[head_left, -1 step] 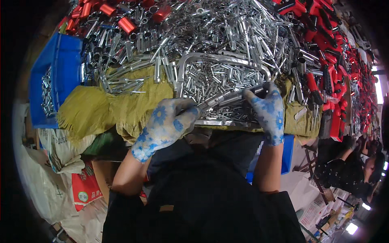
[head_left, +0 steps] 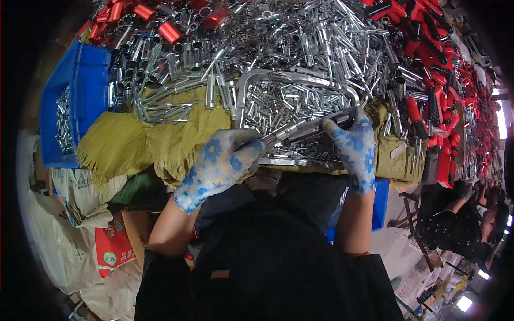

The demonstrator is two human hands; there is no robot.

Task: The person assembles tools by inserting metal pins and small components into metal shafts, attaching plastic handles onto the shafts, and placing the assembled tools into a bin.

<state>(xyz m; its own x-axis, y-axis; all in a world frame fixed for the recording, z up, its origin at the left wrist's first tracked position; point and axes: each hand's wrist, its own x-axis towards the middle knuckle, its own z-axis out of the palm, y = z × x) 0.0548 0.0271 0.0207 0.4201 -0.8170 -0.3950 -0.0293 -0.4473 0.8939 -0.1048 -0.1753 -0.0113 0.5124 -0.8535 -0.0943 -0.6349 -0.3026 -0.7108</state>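
My left hand (head_left: 217, 160), in a white glove with blue flowers, grips the left end of a long shiny metal tube-shaped part (head_left: 296, 129). My right hand (head_left: 354, 152), gloved alike, closes thumb and fingers round its other end. The part slants up to the right between them; fingers hide both of its ends. Beneath it lies a metal tray (head_left: 242, 96) holding small metal pins (head_left: 267, 104) and darker bits. Just beyond the left hand, slim metal tubes (head_left: 171, 99) rest on yellow woven cloth (head_left: 176, 139).
A blue bin (head_left: 88, 101) with small metal parts stands at the left. Heaped metal parts (head_left: 321, 48) cover the far side, with red cylinders (head_left: 170, 32) at far left. Red-and-black handles (head_left: 415, 112) pile up rightward. Another blue bin (head_left: 380, 203) sits below my right forearm. A person (head_left: 455, 224) is at right.
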